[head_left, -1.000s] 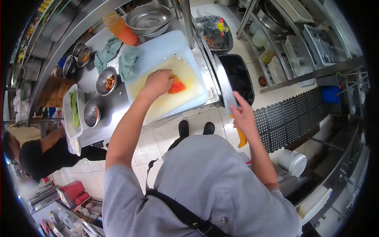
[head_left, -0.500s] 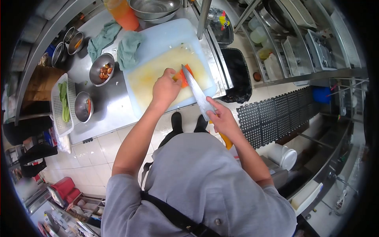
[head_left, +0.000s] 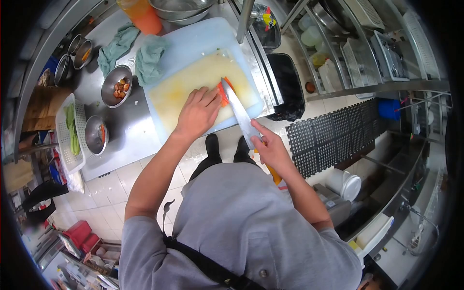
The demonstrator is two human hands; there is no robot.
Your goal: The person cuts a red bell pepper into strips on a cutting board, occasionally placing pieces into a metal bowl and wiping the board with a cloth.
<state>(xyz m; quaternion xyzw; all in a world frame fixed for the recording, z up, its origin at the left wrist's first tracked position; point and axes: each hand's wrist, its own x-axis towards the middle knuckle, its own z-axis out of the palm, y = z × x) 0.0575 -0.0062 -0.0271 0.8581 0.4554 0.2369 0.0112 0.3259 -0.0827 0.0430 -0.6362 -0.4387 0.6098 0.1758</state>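
My right hand point(head_left: 269, 146) grips the handle of a large chef's knife point(head_left: 241, 112). Its blade points away from me and rests against a piece of carrot point(head_left: 223, 94) near the right side of the cutting board point(head_left: 203, 36). From the left, my left hand point(head_left: 197, 112) holds the carrot, with fingers bent and close together beside the blade. Some orange also shows on the blade's far side. My left fingertips partly cover the carrot, so its full shape is hidden. The board is pale blue-white with a yellowed middle, and small scraps lie near its far right part.
Left of the board are two green cloths point(head_left: 151, 59), a steel bowl point(head_left: 109, 86) of brown pieces, a smaller bowl point(head_left: 93, 133) and a white basket point(head_left: 72, 162) with green stalks. An orange-filled container point(head_left: 146, 21) stands behind. A black bin point(head_left: 286, 82) sits right of the table.
My left hand has turned flatter, its fingers now laid closer together over the carrot beside the blade. The knife stays at the carrot. The whole view has shifted slightly.
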